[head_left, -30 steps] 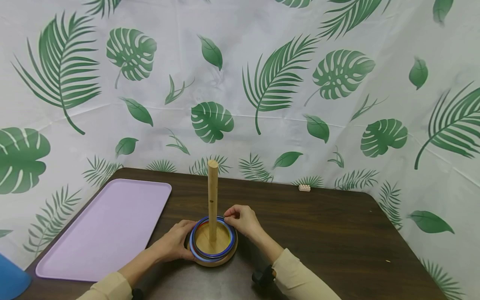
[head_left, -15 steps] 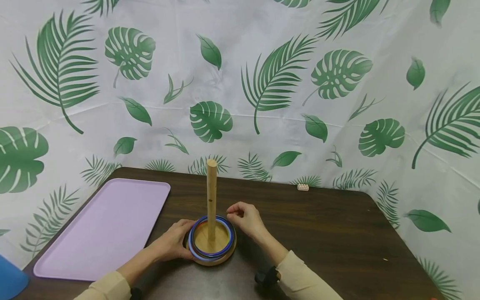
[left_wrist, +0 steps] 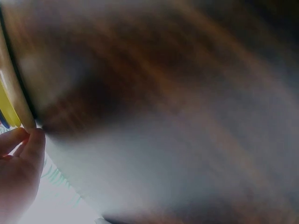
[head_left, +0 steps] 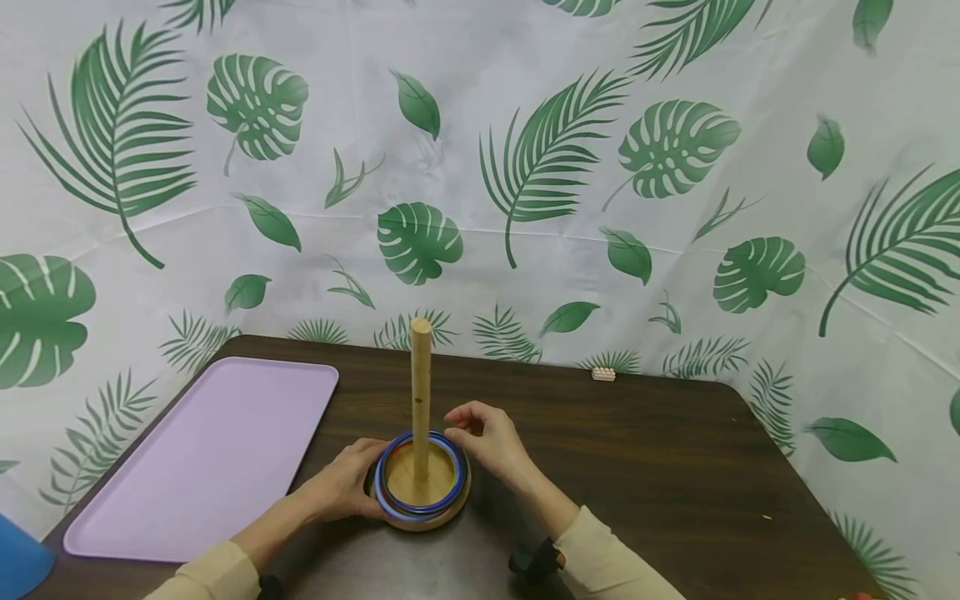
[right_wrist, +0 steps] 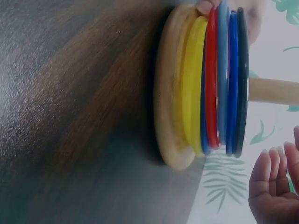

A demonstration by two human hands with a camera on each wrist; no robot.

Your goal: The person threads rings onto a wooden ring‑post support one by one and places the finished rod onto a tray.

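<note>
A wooden ring stand with an upright post (head_left: 421,375) and a round base (right_wrist: 169,93) stands on the table. Rings are stacked around the post: yellow (right_wrist: 191,88), red (right_wrist: 211,74), light blue (right_wrist: 223,70), blue (right_wrist: 232,88) and a dark one (right_wrist: 242,84) farthest from the base. My left hand (head_left: 341,483) grips the stack and base from the left, thumb in front and fingers behind. Beside the far right of the rings is my right hand (head_left: 487,437), fingers loosely bent; the right wrist view shows it apart from the rings with nothing held.
A lilac tray (head_left: 217,450) lies on the left of the dark wood table (head_left: 637,483). A blue object (head_left: 22,554) shows at the lower left edge. One small pale block (head_left: 603,374) sits by the table's back edge, before a leaf-patterned cloth (head_left: 555,275).
My right hand's fingertips, at the far right rim of the rings a second ago, have lifted slightly off it and drifted back left. My left hand keeps its grip on the stand.
</note>
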